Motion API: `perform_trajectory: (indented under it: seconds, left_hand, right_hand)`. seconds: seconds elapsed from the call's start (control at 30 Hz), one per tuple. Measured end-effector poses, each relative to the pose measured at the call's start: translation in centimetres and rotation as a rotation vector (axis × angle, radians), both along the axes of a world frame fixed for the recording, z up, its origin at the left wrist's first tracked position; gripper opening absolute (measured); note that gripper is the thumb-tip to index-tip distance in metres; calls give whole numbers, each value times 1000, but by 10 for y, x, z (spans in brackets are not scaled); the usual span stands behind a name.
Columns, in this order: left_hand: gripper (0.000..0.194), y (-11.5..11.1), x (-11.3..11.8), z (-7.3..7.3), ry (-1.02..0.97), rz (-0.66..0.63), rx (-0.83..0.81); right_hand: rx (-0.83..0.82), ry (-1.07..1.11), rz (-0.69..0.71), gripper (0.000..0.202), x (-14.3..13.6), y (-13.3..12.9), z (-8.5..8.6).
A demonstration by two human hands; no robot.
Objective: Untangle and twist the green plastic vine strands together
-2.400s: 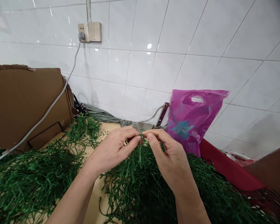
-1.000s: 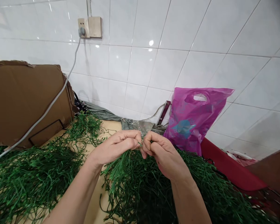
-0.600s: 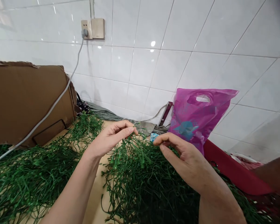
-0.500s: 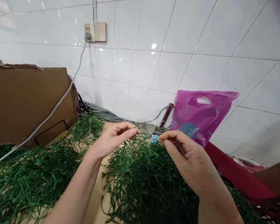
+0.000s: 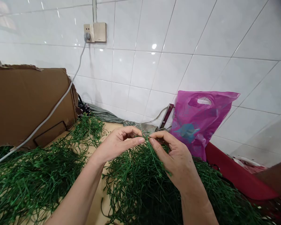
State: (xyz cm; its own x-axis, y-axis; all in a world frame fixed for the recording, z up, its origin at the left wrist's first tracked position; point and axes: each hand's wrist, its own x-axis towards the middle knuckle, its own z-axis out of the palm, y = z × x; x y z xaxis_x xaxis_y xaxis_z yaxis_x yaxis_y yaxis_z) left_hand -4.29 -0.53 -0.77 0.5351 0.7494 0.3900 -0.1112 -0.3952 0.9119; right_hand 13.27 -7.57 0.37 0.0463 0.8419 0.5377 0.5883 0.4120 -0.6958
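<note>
My left hand is closed in a pinch, thumb against forefinger, on the top end of a thin green plastic sprig. Fingertip to fingertip with it, my right hand pinches the same sprig near that end. The strands hang down beside the right thumb and palm. Directly beneath both hands spreads a large pile of green plastic sprigs, partly covered by my right wrist. Exactly what lies between the fingertips is too small to make out.
Another heap of green sprigs covers the tan surface at left. Behind it stands a cardboard box, crossed by a grey cable. A purple plastic bag leans on the tiled wall, near a red object.
My right hand has moved left to meet my left hand at the sprig. My left hand has shifted slightly right. The small blue-and-white item behind my right fingers is now out of sight.
</note>
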Motion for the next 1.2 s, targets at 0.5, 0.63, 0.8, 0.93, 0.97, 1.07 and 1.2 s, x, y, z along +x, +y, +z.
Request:
perform_trajectory:
  seconds: [0.5,0.63,0.8,0.93,0.97,1.07,1.2]
  left_hand:
    - [12,-17,-1,12,315,101,308]
    - [12,-19,7,10,340,171,348]
    - [11,-23,12,11,384,298,457]
    - [13,-28,9,15,430,301,510]
    - [13,-29,8,15,441,304,530]
    - [13,-31,8,15,461,295,567]
    - [13,-29,8,14,439,268,546]
  right_hand:
    - [-9,-106,-47,7,4,-4,3]
    - [-4,-147,-72,6,2,-3,-1]
    - [72,-258,-129,8,2,0,-8]
    - [50,-221,-96,7,1,-1,-7]
    - [48,-207,-99,7,0,-1,-6]
    - [42,-170,-110,8,-4,1,-5]
    - [66,-126,-105,11,-8,7,-9]
